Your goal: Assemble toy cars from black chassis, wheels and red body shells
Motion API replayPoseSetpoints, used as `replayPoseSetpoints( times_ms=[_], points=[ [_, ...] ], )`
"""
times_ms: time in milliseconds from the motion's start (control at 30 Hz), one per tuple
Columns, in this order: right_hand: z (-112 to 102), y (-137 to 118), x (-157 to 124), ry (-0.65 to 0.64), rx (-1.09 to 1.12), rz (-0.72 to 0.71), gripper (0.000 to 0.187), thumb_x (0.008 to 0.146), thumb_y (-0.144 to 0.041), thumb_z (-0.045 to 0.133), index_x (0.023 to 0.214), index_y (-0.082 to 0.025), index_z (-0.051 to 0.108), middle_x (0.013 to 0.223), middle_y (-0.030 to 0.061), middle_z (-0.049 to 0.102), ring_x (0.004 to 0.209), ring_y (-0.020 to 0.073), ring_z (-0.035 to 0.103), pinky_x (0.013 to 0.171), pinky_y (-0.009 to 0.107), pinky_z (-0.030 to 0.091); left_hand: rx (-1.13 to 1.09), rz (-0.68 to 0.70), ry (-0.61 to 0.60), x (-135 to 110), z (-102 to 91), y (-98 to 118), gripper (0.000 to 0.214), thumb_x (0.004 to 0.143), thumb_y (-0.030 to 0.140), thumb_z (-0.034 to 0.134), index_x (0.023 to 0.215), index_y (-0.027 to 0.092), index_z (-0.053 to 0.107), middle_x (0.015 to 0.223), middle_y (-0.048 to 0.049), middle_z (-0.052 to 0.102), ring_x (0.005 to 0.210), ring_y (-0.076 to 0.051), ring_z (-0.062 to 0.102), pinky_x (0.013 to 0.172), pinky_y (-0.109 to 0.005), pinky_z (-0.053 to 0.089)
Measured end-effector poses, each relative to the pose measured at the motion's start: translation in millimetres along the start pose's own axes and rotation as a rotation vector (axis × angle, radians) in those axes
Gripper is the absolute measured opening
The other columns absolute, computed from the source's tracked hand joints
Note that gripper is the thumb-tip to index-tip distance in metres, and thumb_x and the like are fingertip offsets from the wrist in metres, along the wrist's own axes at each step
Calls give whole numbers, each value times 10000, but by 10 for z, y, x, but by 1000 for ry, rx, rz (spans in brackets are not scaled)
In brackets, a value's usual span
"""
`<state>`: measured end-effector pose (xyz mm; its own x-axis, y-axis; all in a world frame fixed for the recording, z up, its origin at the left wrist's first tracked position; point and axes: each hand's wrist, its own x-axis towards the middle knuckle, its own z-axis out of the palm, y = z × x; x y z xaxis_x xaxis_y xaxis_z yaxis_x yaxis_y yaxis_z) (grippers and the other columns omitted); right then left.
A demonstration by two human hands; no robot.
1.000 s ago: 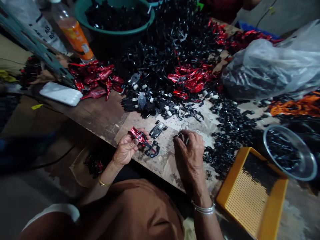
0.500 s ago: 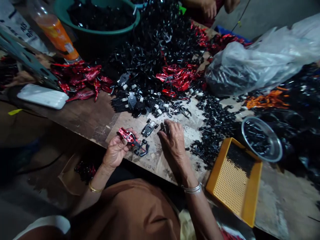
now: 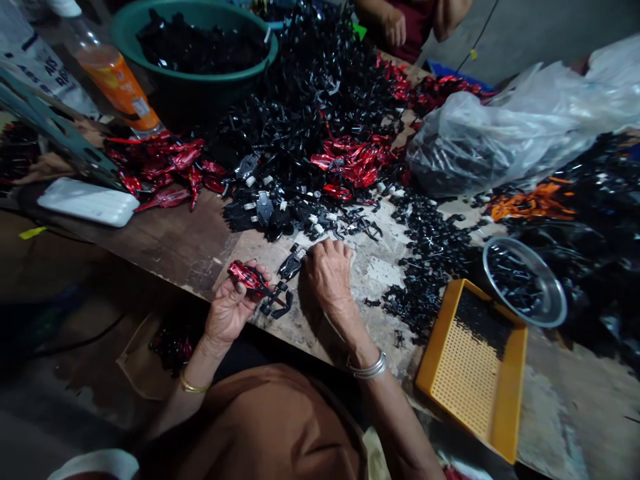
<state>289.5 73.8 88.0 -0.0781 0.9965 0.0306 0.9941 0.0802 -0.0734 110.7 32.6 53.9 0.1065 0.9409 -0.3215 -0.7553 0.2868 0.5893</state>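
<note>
"Left hand (image 3: 227, 313): pinching what?"

"A glossy red toy car (image 3: 245, 275), tapered, between thumb and fingers, over the near edge of the scuffed wooden tabletop (image 3: 190, 243)."

"And the right hand (image 3: 331, 277)?"

"Curled beside a narrow dark car (image 3: 291, 264); its fingertips are hidden, so whether they grip, one cannot tell."

"Farther off?"

"A perforated yellow tray (image 3: 473, 377), shiny red shells (image 3: 355, 160), then a round green plastic tub (image 3: 220, 75)."

The left hand (image 3: 231, 308) holds a red car (image 3: 248, 277); the right hand (image 3: 331, 277) is at a black chassis (image 3: 290, 265) on the table (image 3: 175, 247). Beyond lie black parts (image 3: 310, 87), red shells (image 3: 353, 161) and a green basin (image 3: 200, 78); at right, a yellow tray (image 3: 436, 340).
</note>
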Motion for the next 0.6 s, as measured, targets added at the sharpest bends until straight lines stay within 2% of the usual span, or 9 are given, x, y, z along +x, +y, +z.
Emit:
replayPoseSetpoints(
  times_ms=[133, 267, 367, 467, 600],
  points=[
    [-178, 46, -166, 27, 53, -73, 166, 921, -181, 406, 911, -147, 568, 807, 80, 585, 775, 222, 440, 746, 342, 306, 64, -28, -21, -68, -22, 90, 390, 608, 312, 836, 957, 186, 717, 925, -64, 726, 861, -233, 698, 854, -428, 574],
    [-305, -29, -307, 55, -29, -137, 144, 902, -161, 428, 878, -160, 570, 817, 86, 573, 761, 222, 443, 726, 343, 304, 83, -40, -90, -120, -61, 201, 378, 591, 292, 845, 939, 201, 727, 869, -50, 726, 800, -224, 704, 801, -420, 593],
    [-230, -175, -354, -4, -20, -206, 102, 881, -175, 489, 842, -160, 582, 807, 91, 570, 781, 233, 455, 737, 352, 328, 98, -18, -105, -112, -93, 256, 350, 602, 276, 840, 930, 210, 734, 856, -42, 730, 778, -208, 705, 771, -388, 602],
    [-110, -263, -413, -38, 122, -244, 89, 866, -203, 545, 926, -157, 591, 864, 89, 574, 826, 234, 478, 751, 345, 374, 127, 15, -89, -90, -149, 311, 345, 616, 270, 833, 941, 210, 734, 870, -48, 734, 803, -206, 705, 737, -350, 608],
    [-33, -191, -494, -17, 300, -209, 275, 813, -163, 604, 1087, -156, 581, 1081, 117, 554, 931, 237, 484, 780, 339, 422, 182, 58, -43, -75, -242, 401, 350, 610, 265, 837, 936, 193, 732, 879, -55, 737, 806, -197, 705, 732, -320, 606]
  ],
)
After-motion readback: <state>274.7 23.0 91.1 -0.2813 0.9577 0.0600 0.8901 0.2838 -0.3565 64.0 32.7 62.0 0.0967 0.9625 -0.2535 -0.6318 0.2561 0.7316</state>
